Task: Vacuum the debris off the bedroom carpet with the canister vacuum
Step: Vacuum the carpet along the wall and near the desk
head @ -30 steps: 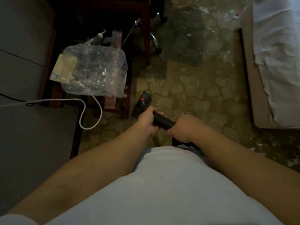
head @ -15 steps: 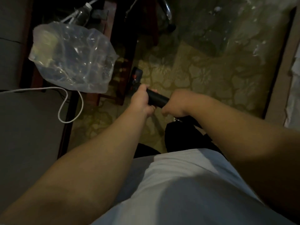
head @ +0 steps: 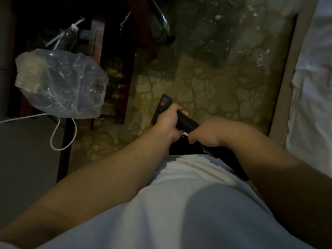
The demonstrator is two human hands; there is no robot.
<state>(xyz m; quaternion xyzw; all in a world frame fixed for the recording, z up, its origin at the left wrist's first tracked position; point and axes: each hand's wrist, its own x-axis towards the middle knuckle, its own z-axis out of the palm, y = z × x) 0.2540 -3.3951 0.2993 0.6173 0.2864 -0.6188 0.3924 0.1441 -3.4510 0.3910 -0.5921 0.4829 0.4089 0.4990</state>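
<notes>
The yellow-green floral-patterned carpet (head: 215, 97) is bounded by a white-sheeted bed (head: 314, 87) along its right edge and by dark wooden furniture (head: 115, 72) along its left edge, where a crumpled clear plastic bag (head: 59, 83) is seen. The black tubular vacuum wand (head: 186, 123) is held low over the near left part of the carpet. The grip of the left hand (head: 168, 121) is wrapped fully round it at the front, and the grip of the right hand (head: 204, 132) is closed round it just behind. A thin white cable (head: 51, 141) is looped on the floor beyond the carpet's left edge. White debris flecks (head: 217, 17) are scattered at the far edge, well apart from the black floor nozzle with a red mark (head: 164, 105). It is judged that the bag's film or the cable loop could be drawn in should the nozzle be swept further left. The far debris could be missed if strokes are kept short. The wand's long axis runs diagonally from the right hip forward and leftward, with the nozzle pointed at the furniture.
</notes>
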